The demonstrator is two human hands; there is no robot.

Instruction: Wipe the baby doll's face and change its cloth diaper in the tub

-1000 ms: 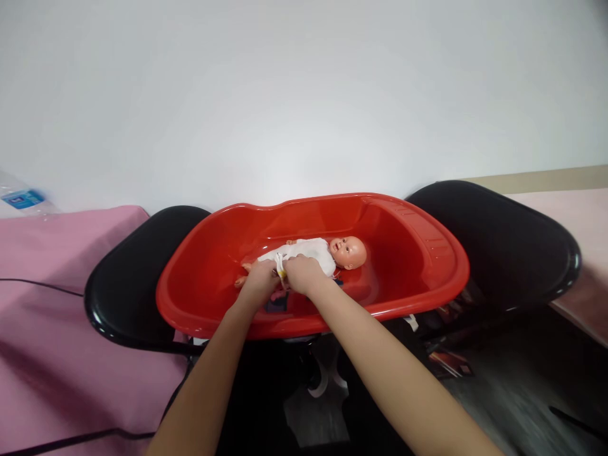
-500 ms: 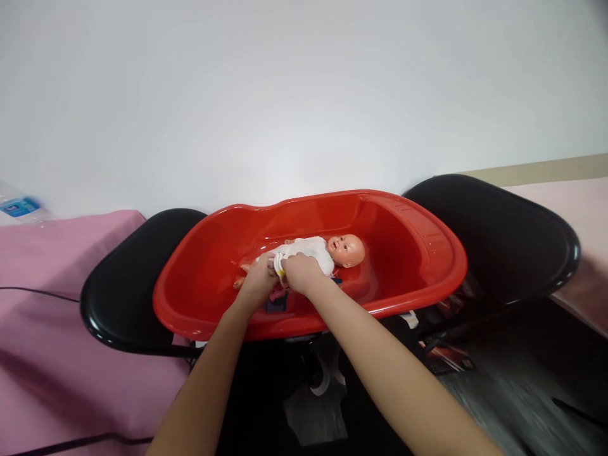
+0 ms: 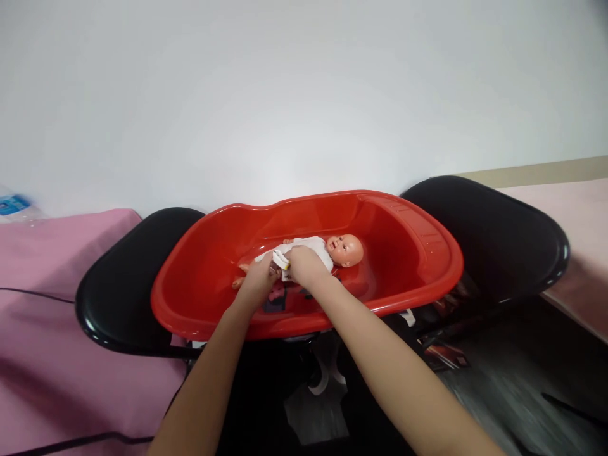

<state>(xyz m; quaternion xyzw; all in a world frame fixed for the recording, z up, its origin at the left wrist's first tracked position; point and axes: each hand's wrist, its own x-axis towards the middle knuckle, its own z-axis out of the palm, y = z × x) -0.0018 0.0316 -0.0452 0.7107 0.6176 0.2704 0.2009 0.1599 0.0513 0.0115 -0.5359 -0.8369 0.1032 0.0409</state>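
A baby doll (image 3: 346, 251) lies on its back in a red baby bathtub (image 3: 399, 278), its head to the right and feet to the left. It wears a white garment (image 3: 319, 246). My left hand (image 3: 259, 277) and my right hand (image 3: 304, 265) meet over the doll's near side, fingers closed on a small folded white cloth (image 3: 280, 259) with a yellow mark. Whether that cloth is part of the garment cannot be made out. Below my hands, a dark and pink printed patch (image 3: 275, 297) shows on the tub's near inner side.
Black chair seats stand at the tub's left (image 3: 118, 291) and right (image 3: 494, 240). Pink cloth (image 3: 57, 367) covers a surface at left, with a plastic bottle (image 3: 16, 206) on it and a cable across it. A white wall (image 3: 304, 101) rises behind.
My right hand has turned slightly and shifted a little right, and the white cloth between my hands looks more drawn out. The doll lies as before. The view has shifted slightly.
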